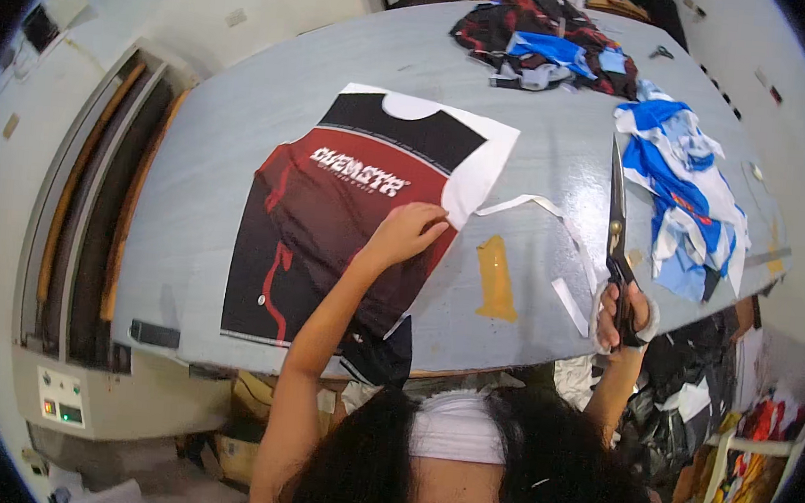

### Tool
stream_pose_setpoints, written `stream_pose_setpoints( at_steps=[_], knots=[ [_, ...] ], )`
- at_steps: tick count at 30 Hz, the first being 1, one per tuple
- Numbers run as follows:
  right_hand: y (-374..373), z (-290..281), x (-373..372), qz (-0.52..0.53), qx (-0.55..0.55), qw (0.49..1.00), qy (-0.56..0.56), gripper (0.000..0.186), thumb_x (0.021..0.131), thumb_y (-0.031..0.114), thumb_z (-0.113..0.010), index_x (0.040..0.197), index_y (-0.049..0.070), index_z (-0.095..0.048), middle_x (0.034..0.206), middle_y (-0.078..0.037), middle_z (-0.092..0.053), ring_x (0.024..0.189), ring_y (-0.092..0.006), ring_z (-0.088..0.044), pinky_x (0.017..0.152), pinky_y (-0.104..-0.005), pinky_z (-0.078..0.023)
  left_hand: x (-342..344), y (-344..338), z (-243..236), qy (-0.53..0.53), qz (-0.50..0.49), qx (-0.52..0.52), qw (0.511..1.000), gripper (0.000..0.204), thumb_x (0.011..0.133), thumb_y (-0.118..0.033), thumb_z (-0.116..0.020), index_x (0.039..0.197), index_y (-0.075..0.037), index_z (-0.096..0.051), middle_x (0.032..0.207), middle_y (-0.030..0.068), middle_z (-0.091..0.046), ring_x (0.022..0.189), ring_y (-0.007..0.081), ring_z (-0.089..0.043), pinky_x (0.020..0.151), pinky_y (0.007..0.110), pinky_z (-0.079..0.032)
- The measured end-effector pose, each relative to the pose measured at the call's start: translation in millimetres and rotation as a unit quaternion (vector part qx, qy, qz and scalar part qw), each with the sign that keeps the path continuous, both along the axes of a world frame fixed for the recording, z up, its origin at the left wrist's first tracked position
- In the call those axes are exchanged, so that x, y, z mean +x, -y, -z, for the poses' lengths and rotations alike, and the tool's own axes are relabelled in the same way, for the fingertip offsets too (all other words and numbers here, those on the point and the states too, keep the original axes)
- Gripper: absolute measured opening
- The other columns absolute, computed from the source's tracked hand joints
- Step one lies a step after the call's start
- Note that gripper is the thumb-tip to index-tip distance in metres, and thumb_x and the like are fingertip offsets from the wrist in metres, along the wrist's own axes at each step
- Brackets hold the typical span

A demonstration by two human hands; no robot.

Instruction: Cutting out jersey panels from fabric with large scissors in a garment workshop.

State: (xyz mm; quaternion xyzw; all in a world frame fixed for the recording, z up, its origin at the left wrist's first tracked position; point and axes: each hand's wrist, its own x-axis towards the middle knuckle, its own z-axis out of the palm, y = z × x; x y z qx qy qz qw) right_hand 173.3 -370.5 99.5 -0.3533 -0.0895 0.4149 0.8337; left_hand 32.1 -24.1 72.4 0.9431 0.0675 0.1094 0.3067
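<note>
A printed jersey panel (329,217) in black and dark red, with white margins along its neck and armhole, lies on the table. My left hand (408,231) rests over its right side, fingertips closed at the cloth edge by the armhole. Large black-handled scissors (616,226) are gripped in my right hand (626,316), off to the right of the panel. Their blades point away from me and look closed together. A narrow white fabric strip (529,201) curls from the panel's edge toward the right hand.
Yellow tape (495,278) is stuck to the grey table (198,207). Blue and white cloth pieces (686,189) lie at the right, a dark cloth heap (551,41) at the far side. Small scissors (662,53) sit beyond it. A roller machine (92,227) stands left.
</note>
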Motion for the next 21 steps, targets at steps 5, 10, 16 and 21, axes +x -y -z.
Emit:
stream_pose_setpoints(
  at_steps=[5, 10, 16, 21],
  knots=[
    [9, 1, 0, 0.029, -0.006, 0.999, 0.040, 0.030, 0.087, 0.030, -0.048, 0.078, 0.002, -0.043, 0.057, -0.004, -0.044, 0.029, -0.0124, -0.039, 0.026, -0.0248, -0.037, 84, 9, 44, 0.014, -0.032, 0.156, 0.987, 0.033, 0.079, -0.033, -0.057, 0.103, -0.011, -0.058, 0.112, 0.0092, -0.053, 0.110, 0.0260, -0.046, 0.094, 0.048, -0.032],
    [25, 5, -9, 0.030, -0.050, 0.998, -0.010, 0.031, 0.088, 0.035, -0.048, 0.080, 0.005, -0.046, 0.060, -0.003, -0.045, 0.035, -0.0121, -0.043, 0.034, -0.0274, -0.044, 120, 34, 63, -0.069, 0.001, 0.164, 0.984, 0.064, 0.084, -0.056, -0.040, 0.136, -0.019, -0.033, 0.141, 0.0204, -0.023, 0.132, 0.0335, -0.018, 0.105, 0.052, -0.010],
    [16, 40, -35, -0.144, 0.044, 0.988, -0.039, 0.053, 0.083, 0.057, -0.045, 0.094, 0.005, -0.045, 0.071, -0.005, -0.047, 0.041, -0.0177, -0.050, 0.041, -0.0347, -0.048, 162, 80, 85, 0.035, -0.097, 0.193, 0.976, 0.061, 0.086, -0.051, -0.039, 0.133, -0.012, -0.036, 0.139, 0.0197, -0.028, 0.132, 0.0329, -0.021, 0.104, 0.053, -0.012],
    [-14, 23, -56, -0.272, 0.007, 0.962, 0.026, 0.052, 0.083, 0.057, -0.046, 0.086, 0.004, -0.042, 0.059, -0.004, -0.041, 0.037, -0.0168, -0.046, 0.037, -0.0295, -0.044, 174, 42, 70, 0.052, 0.058, 0.000, 0.997, 0.046, 0.091, -0.031, -0.038, 0.129, -0.006, -0.041, 0.133, 0.0187, -0.039, 0.127, 0.0325, -0.031, 0.104, 0.048, -0.019]
  ],
)
